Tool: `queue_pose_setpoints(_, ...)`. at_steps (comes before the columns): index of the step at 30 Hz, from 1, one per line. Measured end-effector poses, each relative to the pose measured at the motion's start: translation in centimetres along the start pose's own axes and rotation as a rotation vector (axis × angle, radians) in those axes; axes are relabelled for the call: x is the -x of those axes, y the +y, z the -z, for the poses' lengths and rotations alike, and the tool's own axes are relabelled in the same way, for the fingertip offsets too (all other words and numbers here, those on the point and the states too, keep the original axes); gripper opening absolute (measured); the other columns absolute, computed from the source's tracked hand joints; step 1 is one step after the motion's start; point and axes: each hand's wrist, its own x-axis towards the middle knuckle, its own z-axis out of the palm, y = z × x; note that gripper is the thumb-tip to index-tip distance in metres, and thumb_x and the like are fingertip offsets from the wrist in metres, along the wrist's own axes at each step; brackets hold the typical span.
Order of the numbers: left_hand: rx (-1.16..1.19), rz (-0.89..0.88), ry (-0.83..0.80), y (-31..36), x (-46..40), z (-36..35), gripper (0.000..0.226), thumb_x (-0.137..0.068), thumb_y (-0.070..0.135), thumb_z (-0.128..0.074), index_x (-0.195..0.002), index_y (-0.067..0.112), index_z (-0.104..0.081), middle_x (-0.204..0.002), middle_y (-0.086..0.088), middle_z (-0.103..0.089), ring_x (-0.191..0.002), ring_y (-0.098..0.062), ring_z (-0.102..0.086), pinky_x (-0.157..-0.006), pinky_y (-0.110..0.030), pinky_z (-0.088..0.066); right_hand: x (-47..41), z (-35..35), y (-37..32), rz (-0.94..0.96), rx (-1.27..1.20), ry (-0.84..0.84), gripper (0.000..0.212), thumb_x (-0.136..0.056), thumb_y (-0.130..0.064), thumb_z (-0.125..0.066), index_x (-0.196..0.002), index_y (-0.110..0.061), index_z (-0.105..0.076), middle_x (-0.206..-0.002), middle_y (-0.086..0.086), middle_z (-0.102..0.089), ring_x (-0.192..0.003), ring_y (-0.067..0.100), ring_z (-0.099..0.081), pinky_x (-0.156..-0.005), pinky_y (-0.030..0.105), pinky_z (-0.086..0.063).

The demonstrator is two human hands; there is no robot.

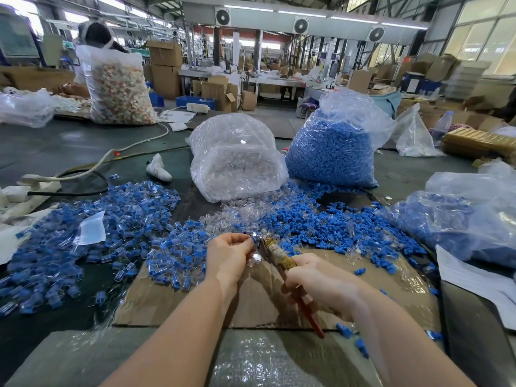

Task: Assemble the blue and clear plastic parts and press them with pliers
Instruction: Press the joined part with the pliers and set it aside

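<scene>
My left hand [229, 254] pinches a small blue and clear part [254, 241] at its fingertips, held right against the nose of the pliers [275, 254]. My right hand [315, 277] is curled round the pliers' handles. Both hover above the cardboard sheet [251, 297], near its far edge, just short of the loose blue parts [321, 219].

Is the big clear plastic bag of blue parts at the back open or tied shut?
Open. The clear plastic bag of blue parts stands upright with its untied mouth gaping at the top, plastic crumpled loosely above the fill.
</scene>
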Motion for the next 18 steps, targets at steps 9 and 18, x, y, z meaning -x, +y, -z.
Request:
queue_pose_setpoints(9,0.078,0.103,-0.015,-0.15,-0.14,-0.31,0.005,-0.086,0.002,-0.062,-0.087,0.005,-0.066,-0.076,-0.015,-0.064,-0.053,-0.016,-0.062,-0.042,-0.024,-0.049,0.14,0.12,-0.03,0.001,0.06,0.005,0.009,-0.084,-0.01,-0.047,-0.078,-0.016,-0.044,-0.078,0.005,-0.05,-0.068,0.017,-0.049,-0.059,0.026,-0.036)
queue_pose_setpoints(18,0.06,0.078,0.011,-0.23,0.12,-0.75,0.005,-0.086,0.002,-0.062,-0.087,0.006,-0.066,-0.082,-0.016,-0.067,-0.055,-0.018,-0.065,-0.044,-0.024,-0.05,0.03,-0.27,-0.04,0.088,0.146,0.051,0.027,-0.089,-0.004,-0.041,-0.065,-0.016,-0.041,-0.061,0.001,-0.044,-0.049,0.01,-0.037,-0.041,0.016,-0.03)
